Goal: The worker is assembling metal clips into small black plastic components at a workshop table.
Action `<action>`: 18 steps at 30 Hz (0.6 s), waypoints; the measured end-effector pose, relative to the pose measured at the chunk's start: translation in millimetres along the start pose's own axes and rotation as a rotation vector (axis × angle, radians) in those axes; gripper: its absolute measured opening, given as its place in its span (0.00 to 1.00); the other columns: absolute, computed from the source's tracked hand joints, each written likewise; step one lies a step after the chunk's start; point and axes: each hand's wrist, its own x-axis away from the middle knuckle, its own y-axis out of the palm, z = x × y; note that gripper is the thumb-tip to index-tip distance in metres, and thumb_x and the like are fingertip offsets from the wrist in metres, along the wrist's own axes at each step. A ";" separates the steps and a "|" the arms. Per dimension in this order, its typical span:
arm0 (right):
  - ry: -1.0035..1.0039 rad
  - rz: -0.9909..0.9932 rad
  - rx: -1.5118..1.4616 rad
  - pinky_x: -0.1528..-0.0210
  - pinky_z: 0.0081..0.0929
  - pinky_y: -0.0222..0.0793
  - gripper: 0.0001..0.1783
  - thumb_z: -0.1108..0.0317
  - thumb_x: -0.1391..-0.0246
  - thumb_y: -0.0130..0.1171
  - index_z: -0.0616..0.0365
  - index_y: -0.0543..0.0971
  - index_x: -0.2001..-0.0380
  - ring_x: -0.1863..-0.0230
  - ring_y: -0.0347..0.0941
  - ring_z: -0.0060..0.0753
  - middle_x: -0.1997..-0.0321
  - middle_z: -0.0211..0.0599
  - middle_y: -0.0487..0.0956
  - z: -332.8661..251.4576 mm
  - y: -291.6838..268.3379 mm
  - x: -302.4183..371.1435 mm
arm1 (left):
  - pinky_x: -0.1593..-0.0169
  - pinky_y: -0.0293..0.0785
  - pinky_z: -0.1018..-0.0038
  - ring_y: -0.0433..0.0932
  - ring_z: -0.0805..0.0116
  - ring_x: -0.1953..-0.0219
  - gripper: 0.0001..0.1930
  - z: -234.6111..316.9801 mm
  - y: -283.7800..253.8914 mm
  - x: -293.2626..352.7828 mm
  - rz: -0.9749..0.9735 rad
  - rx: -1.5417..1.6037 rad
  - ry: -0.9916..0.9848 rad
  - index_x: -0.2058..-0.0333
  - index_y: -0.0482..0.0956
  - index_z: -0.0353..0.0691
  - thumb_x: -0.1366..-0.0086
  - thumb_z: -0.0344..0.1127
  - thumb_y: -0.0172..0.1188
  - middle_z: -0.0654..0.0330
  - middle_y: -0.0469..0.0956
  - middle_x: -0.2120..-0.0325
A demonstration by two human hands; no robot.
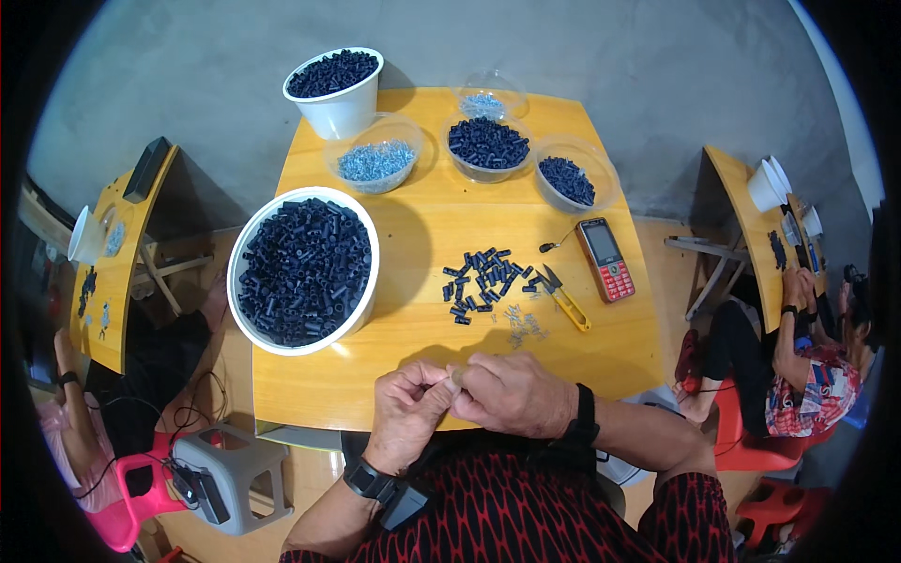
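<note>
My left hand (405,408) and my right hand (516,394) meet at the table's near edge, fingertips pressed together. Both are closed in a pinch, and whatever sits between the fingers is too small and hidden to make out. Just beyond them lies a small scatter of thin silver metal pieces (526,325). Farther off is a loose pile of short black tubular plastic parts (483,279). Yellow-handled snips (571,308) rest beside this pile, blades pointing away from me.
A big white bucket (236,317) of black parts stands at left, another white bucket (345,113) at the back. Clear bowls (413,167) hold silver and black pieces. A red keypad phone (608,263) lies right. People sit at side tables (114,328).
</note>
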 end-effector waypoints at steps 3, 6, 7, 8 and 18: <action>0.143 -0.016 -0.208 0.76 0.36 0.69 0.13 0.65 0.48 0.69 0.59 0.75 0.69 0.79 0.72 0.40 0.76 0.38 0.72 2.1 1.2 0.7 | 0.63 0.77 0.77 0.79 0.74 0.69 0.03 -1.8 -2.8 -3.7 -0.066 0.081 0.038 0.64 0.79 0.31 0.32 0.25 0.61 0.58 0.82 0.68; 0.123 0.029 -0.275 0.74 0.38 0.69 0.12 0.65 0.48 0.69 0.60 0.77 0.68 0.78 0.72 0.42 0.75 0.38 0.73 17.2 -19.0 -4.8 | 0.64 0.79 0.75 0.80 0.72 0.69 0.03 -0.3 -2.5 -7.2 -0.058 0.215 0.009 0.64 0.78 0.32 0.32 0.25 0.60 0.56 0.81 0.68; 0.280 -0.019 -0.180 0.71 0.38 0.70 0.08 0.68 0.47 0.67 0.61 0.80 0.68 0.75 0.73 0.45 0.73 0.39 0.75 21.5 -26.8 -6.2 | 0.64 0.79 0.75 0.80 0.72 0.69 0.03 1.0 -2.2 -5.3 -0.054 0.212 0.013 0.64 0.78 0.32 0.32 0.25 0.60 0.56 0.81 0.68; 0.273 -0.020 -0.184 0.71 0.38 0.70 0.08 0.68 0.47 0.67 0.61 0.80 0.68 0.75 0.73 0.45 0.73 0.39 0.75 30.0 -30.3 -8.9 | 0.64 0.80 0.74 0.80 0.71 0.69 0.03 3.6 -1.8 -2.4 -0.029 0.137 0.034 0.63 0.77 0.32 0.32 0.26 0.60 0.56 0.81 0.68; 0.210 -0.090 0.183 0.67 0.41 0.71 0.03 0.73 0.48 0.63 0.60 0.81 0.70 0.70 0.75 0.48 0.70 0.40 0.74 54.3 -30.3 -23.3 | 0.73 0.73 0.80 0.73 0.78 0.75 0.04 49.7 -24.6 25.4 0.347 -0.204 0.545 0.63 0.75 0.36 0.33 0.29 0.60 0.62 0.75 0.70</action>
